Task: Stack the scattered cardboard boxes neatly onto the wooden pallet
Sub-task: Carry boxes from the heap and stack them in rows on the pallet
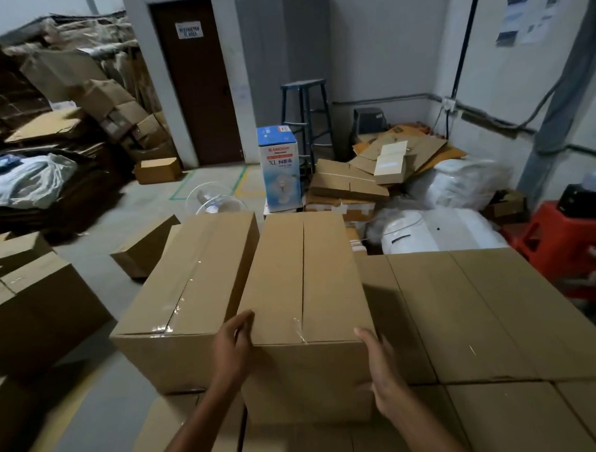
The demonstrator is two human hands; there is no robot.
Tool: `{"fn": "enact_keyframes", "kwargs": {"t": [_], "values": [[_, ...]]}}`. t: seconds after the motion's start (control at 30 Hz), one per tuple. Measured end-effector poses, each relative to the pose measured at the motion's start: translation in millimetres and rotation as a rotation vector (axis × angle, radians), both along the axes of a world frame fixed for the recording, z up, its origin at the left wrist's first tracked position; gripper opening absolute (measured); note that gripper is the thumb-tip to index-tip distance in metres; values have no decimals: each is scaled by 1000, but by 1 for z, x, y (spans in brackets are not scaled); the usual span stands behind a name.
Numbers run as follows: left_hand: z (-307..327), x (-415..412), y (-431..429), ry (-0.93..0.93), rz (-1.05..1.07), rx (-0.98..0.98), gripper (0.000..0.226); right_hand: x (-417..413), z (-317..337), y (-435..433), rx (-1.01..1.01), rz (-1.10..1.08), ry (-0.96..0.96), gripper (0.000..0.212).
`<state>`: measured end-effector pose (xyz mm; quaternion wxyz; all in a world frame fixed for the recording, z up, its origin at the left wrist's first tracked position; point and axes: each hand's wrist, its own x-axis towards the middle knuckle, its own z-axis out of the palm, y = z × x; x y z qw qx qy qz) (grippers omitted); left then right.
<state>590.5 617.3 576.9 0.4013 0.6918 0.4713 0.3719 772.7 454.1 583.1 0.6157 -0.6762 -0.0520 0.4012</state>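
- One middle box stands on the lower layer of boxes, squeezed between the left hand and the right hand. The fingers of both lie nearly straight and flat against its side walls, pressing it and not hooked beneath it.
- With only that sideways squeeze holding it, the smooth cardboard could slip or twist if the pressure eases mid-move.
- Just left of the middle box, the skewed box sits at an angle and seems close to the layer's edge. A sideways shove could push it off or leave the row crooked.
- Right of the middle box runs the row of boxes, with the right hand in the narrow gap between. Sliding the box that way could trap those fingers.
- The pallet is hidden under the stack, so I cannot tell how well the load lines up with it.
- Every box on the stack is closed, with clear tape over the seams. Nothing inside any of them shows.
- Beyond the middle box, a fan box stands upright and shut.
- Left of the middle box, loose boxes wait on the floor, also closed.
- Far right of it, a red crate carries something dark that I cannot make out.
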Motion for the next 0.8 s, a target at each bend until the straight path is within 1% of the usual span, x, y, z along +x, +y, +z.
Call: {"fn": "enact_keyframes", "kwargs": {"t": [0.07,0.13,0.23,0.27,0.33,0.4,0.43,0.47,0.5,0.53,0.57,0.6,0.63,0.67,0.73,0.8], "values": [[-16,2,19,57,-40,69,30,3,-18,21,3,-17,-7,57],[-36,-2,33,117,-107,81,32,3,-40,38,-14,-36,-34,56],[-65,-26,44,330,-198,164,37,-2,-73,53,-63,-71,-141,63],[-69,-36,48,359,-205,219,37,-4,-80,55,-81,-71,-195,63],[-70,-54,60,350,-212,389,32,-9,-87,57,-130,-68,-329,62],[-62,-65,74,344,-201,612,20,-15,-87,56,-210,-38,-553,65],[-56,-68,83,344,-196,699,21,-18,-87,56,-259,-2,-697,70],[-50,-69,92,349,-202,742,29,-21,-84,56,-318,70,-861,77],[-44,-68,102,387,-224,752,38,-23,-83,57,-393,188,-1038,85],[-42,-69,112,449,-267,748,47,-26,-81,59,-483,337,-1188,93],[-42,-70,122,532,-341,730,60,-29,-79,62,-579,480,-1285,99],[-43,-71,131,624,-430,693,74,-32,-77,66,-664,583,-1335,102],[-48,-73,139,711,-510,645,86,-35,-76,70,-726,629,-1353,102],[-54,-74,144,794,-568,611,95,-38,-75,74,-757,618,-1356,100],[-64,-76,147,899,-617,630,102,-42,-74,81,-762,534,-1340,96],[-70,-76,144,932,-635,696,106,-44,-74,89,-764,494,-1335,94]]}}
